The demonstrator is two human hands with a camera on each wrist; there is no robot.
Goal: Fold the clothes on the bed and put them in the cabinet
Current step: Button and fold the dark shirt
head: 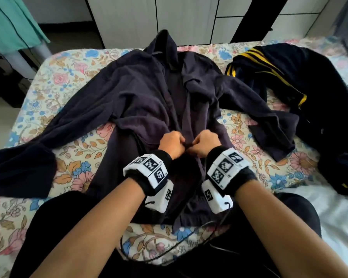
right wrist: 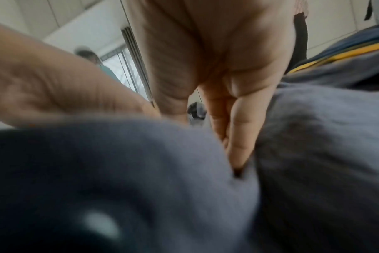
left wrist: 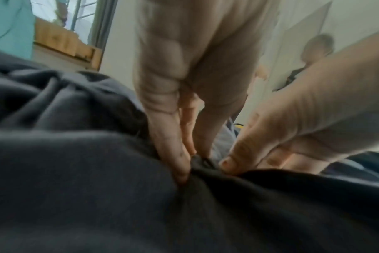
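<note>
white panelled wall units (head: pixel 189 19), pale floor (head: pixel 0 117), daylit window (left wrist: pixel 80 12)

Soft, even daylight lights the head view, sharp in the middle and bowed at its edges. Both wrist views are blurred: the dark shirt (left wrist: pixel 80 188) close to the lens is out of focus, the far window glares pale

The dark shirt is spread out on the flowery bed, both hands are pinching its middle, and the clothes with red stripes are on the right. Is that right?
Almost. The stripes are yellow, not red, as the head view shows. The rest holds: the dark shirt lies spread on the flowery bed, the left hand and right hand pinch its middle, and the striped clothes lie on the right.
</note>
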